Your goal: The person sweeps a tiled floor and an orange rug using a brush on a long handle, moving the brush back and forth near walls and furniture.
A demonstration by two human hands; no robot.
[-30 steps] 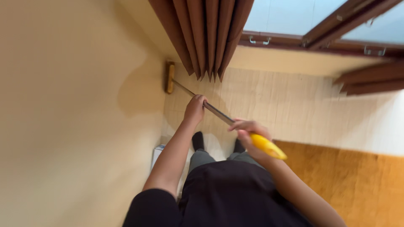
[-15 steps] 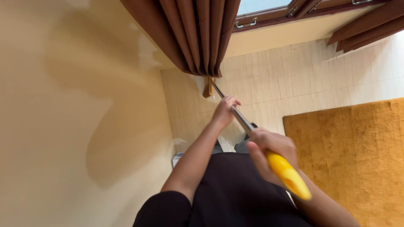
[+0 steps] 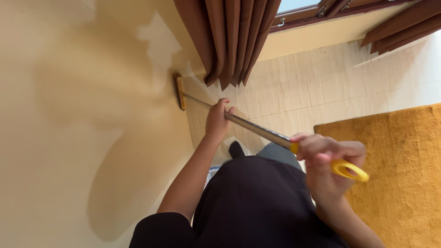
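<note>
Left hand [image 3: 217, 120] fingers wrap tight around the broom [image 3: 257, 130] shaft, below the curtain [image 3: 229, 36]. Right hand [image 3: 327, 163] fingers curl closed on its yellow grip. Broom head meets the wall [image 3: 69, 128].

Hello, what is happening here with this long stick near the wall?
A person holds a long-handled broom with a metal shaft in both bare hands. The left hand grips the shaft midway; the right hand grips the yellow plastic handle end. The flat yellowish broom head lies at the foot of the cream wall, beside the brown pleated curtain. The beige tiled floor meets an orange-brown carpet on the right.
</note>
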